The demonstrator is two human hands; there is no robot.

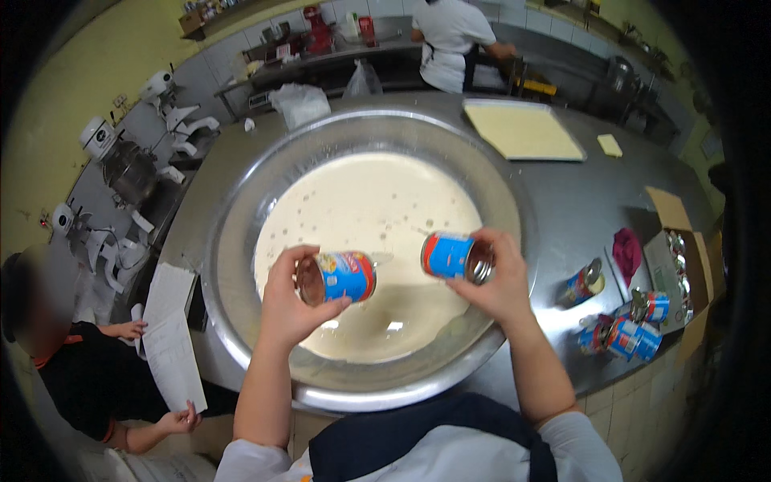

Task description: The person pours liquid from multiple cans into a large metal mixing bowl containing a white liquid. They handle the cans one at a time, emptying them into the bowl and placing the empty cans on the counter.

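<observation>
My left hand [288,310] grips a blue-and-red labelled tin can [344,277], tipped on its side over the large metal basin [361,394]. A similar tin can [449,256] lies sideways in my right hand [505,283], also above the basin. A thin lid-like piece shows at the inner end of each can, so these ends face one another. I cannot tell whether anything is running out of them. Below both cans, pale cream-coloured liquid [361,199] with scattered bubbles fills the basin's bottom.
Several more cans [632,338] stand and lie on the steel table [554,211] at right, near a maroon cloth [626,253] and an open cardboard box [670,208]. A tray [527,129] of pale material sits behind. One person [90,373] holds papers [174,355] at left; another [449,42] stands beyond the table.
</observation>
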